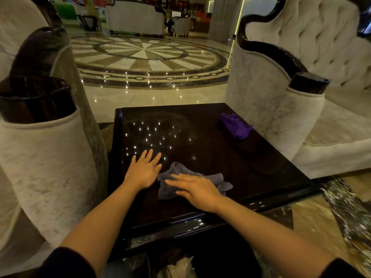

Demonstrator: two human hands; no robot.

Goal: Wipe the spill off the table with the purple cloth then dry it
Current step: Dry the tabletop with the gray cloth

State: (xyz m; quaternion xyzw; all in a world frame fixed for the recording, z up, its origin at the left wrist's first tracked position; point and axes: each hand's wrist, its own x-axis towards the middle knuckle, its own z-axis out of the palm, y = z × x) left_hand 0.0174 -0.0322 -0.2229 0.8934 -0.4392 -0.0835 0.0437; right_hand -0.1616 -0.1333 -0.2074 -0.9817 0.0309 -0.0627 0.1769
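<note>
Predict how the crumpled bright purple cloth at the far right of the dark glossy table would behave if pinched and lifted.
The crumpled bright purple cloth lies in soft folds, so it would probably droop limply. It looks thin, so likely light. On the dark glossy table it would probably slide easily when pushed, bunching rather than rolling.

Pale tufted armchairs (313,63) flanking; patterned marble floor (148,55) beyond.

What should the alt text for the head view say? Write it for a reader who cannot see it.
A person's right hand presses flat on a grey cloth on a dark glossy table, the left hand flat beside it. A purple cloth lies crumpled at the far right, between pale armchairs.
</note>
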